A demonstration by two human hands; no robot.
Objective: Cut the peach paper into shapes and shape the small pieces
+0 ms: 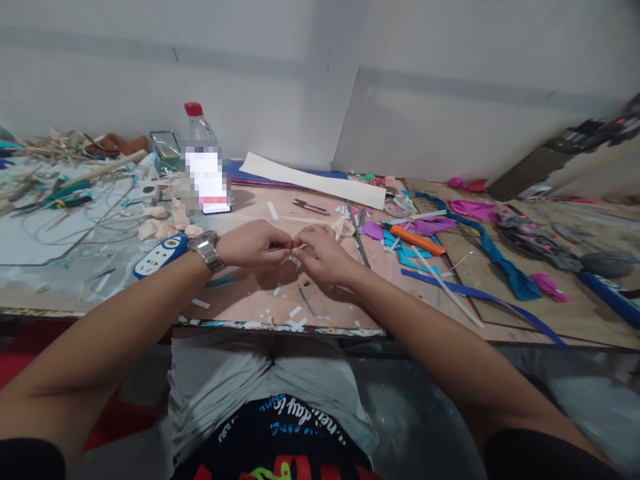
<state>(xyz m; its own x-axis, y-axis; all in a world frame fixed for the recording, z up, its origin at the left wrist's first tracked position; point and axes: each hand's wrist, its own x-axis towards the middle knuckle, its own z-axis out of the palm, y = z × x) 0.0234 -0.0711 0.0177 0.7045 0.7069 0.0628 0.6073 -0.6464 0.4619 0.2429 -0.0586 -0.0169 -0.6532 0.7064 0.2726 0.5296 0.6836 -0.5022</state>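
Observation:
My left hand [254, 244], with a metal watch on its wrist, meets my right hand [327, 257] over the table's middle. The fingers of both are closed in a pinch, fingertips almost touching. A small pale piece [291, 259] shows between and just below them; its kind is too small to make out. Cream-coloured material [344, 228] lies just behind my right hand. Beyond the hands is a small pair of thread snips [311, 207]. White paper scraps [296, 311] are scattered on the tabletop nearer to me.
A phone [207, 180] leans against a red-capped bottle [195, 120] at the back. An orange utility knife [417, 240] lies right among blue and purple scraps. A blue strip [480, 293] crosses the right side. Pliers [70, 202] and wire lie left. A white strip [315, 181] rests along the wall.

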